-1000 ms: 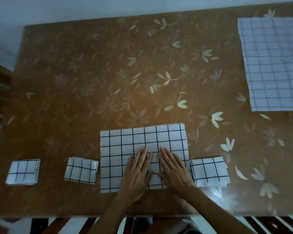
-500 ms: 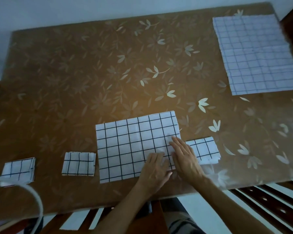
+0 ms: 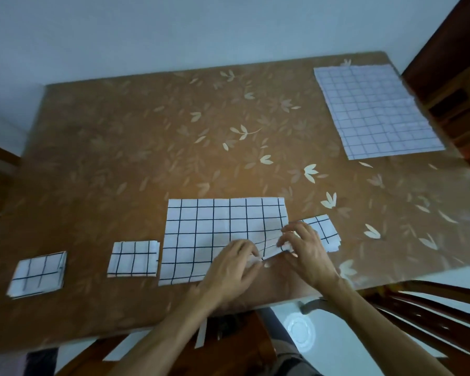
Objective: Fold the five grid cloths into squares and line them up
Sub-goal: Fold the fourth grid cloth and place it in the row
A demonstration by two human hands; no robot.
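Pinching the near right corner of the half-folded cloth [image 3: 217, 234] on the tabletop [image 3: 120, 164], left hand [image 3: 232, 270] and right hand [image 3: 307, 253] close together, best carrying that edge squarely across to meet the left edge, grid lines matched.

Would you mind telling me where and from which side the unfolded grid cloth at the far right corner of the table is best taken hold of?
I would take the unfolded grid cloth by its near edge, at the two near corners, reaching from the person's side. It lies flat and spread open with nothing on it, and that edge faces the hands, so both corners can probably be pinched and drawn toward the row.
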